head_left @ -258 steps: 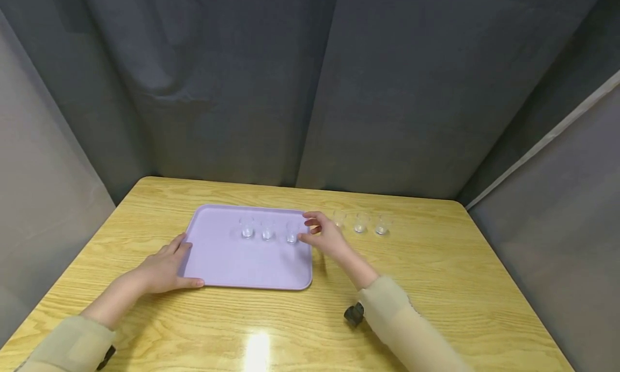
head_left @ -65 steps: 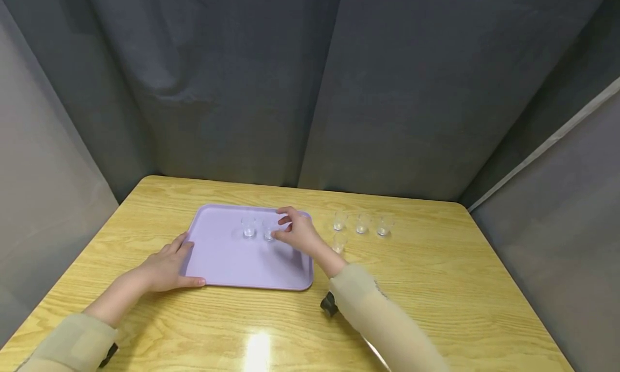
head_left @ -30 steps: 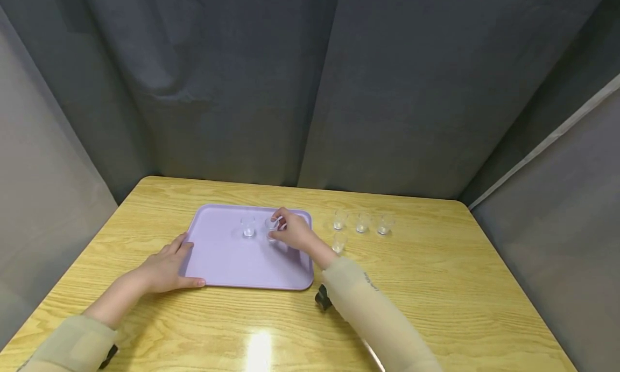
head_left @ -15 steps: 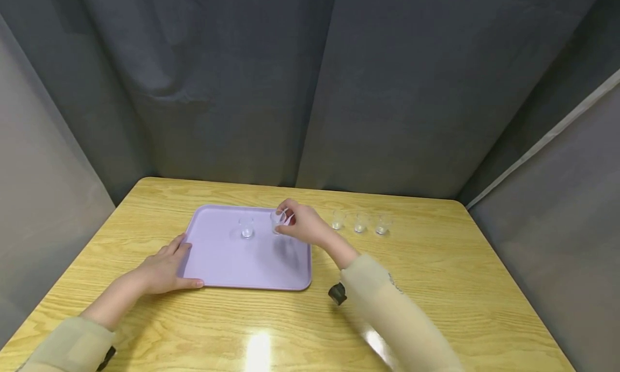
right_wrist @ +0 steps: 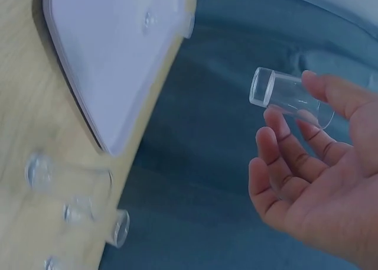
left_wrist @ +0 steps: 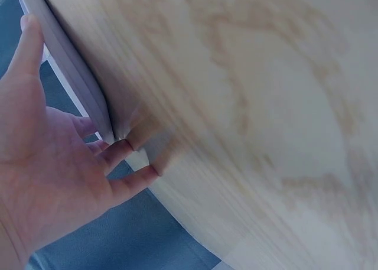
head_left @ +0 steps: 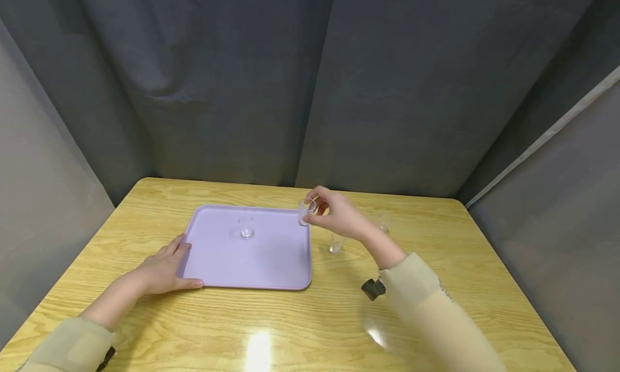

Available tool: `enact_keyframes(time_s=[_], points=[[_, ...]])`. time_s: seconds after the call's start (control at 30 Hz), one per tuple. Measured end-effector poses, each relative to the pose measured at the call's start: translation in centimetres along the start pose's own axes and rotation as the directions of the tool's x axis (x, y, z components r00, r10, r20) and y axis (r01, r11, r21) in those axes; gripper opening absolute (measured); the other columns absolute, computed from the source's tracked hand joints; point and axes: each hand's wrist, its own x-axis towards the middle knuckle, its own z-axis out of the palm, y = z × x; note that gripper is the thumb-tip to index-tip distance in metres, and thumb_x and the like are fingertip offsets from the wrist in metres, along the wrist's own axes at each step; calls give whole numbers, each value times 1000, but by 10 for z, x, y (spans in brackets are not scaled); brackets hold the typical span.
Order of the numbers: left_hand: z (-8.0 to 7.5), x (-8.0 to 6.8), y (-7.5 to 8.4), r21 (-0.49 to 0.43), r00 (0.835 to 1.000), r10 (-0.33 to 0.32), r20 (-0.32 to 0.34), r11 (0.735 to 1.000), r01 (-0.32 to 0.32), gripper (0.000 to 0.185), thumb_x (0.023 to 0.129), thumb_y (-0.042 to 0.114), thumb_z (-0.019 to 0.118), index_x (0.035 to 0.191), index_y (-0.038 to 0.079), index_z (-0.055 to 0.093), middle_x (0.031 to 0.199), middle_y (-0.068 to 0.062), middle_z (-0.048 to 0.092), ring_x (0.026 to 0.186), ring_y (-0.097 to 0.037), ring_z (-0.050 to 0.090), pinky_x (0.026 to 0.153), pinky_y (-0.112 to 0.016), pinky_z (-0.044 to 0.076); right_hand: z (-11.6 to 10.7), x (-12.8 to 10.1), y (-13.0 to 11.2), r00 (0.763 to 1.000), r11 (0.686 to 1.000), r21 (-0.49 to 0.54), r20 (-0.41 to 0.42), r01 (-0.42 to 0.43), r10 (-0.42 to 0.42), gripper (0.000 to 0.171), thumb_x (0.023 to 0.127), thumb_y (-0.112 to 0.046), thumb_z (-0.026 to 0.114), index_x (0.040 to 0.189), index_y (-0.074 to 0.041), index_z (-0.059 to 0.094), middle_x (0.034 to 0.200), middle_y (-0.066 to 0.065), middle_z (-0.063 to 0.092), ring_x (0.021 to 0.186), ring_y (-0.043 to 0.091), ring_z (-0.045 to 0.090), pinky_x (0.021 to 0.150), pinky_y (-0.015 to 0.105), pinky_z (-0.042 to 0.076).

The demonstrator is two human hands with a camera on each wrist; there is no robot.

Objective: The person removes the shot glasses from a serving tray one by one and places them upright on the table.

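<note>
My right hand (head_left: pixel 341 216) pinches a small clear shot glass (head_left: pixel 304 213) between thumb and fingertips, above the back right part of the lilac tray (head_left: pixel 242 267). In the right wrist view that glass (right_wrist: pixel 289 94) lies sideways across the picture, base away from the palm. One similar glass (head_left: pixel 246 230) stands upright on the tray. With fingers spread and fairly straight, my left hand (head_left: pixel 160 269) rests along the tray's left edge, its thumb at the front edge. In the left wrist view, the fingertips of the left hand (left_wrist: pixel 59 152) touch the tray's side and the table.
Right of the tray, a glass (head_left: pixel 335 244) stands on the wooden table (head_left: pixel 290 329). Another glass (head_left: pixel 384 222) shows behind my right forearm, which hides others. In the right wrist view several glasses blur together. A dark curtain (head_left: pixel 242 92) hangs behind the table.
Earlier, a third glass went from the tray to the table. My right hand then took hold of a second one, lifted it, and moved it rightward. My left hand has stayed put.
</note>
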Motion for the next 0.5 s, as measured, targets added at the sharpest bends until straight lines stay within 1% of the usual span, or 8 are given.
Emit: enact_keyframes(time_s=[0.17,0.27,0.4,0.5], points=[[1,1,-2,6,1000,-1,-4,1000,1,112,72,71,63,139,-13,32,148,-35,16,128,-56,28,88,-72,31,-20,-17,3,999,1000,-24,-48,-16,14,29,84,-19,72,108,-8,58,89,4,61,79,17,57,65,29,48],[-1,0,0,-1,1000,-5,-4,1000,5,111,72,69,64,138,-13,32,148,-35,17,128,-56,28,89,-72,30,-28,-26,10,996,998,-48,-73,-45,42,29,84,-21,72,107,-10,59,89,2,62,79,16,57,64,29,49],[1,0,1,11,1000,6,-21,1000,-6,109,72,68,65,138,-13,34,147,-35,19,127,-56,29,88,-73,30,-34,-37,22,992,994,-82,-111,-67,58,29,83,-21,73,107,-10,60,89,2,62,79,16,57,63,28,49],[3,1,-1,32,999,13,-43,999,-11,109,72,70,64,138,-12,35,148,-35,20,127,-55,30,87,-73,31,-36,-45,32,988,992,-95,-139,-79,66,29,84,-20,72,108,-9,60,90,3,62,80,16,57,63,28,49]])
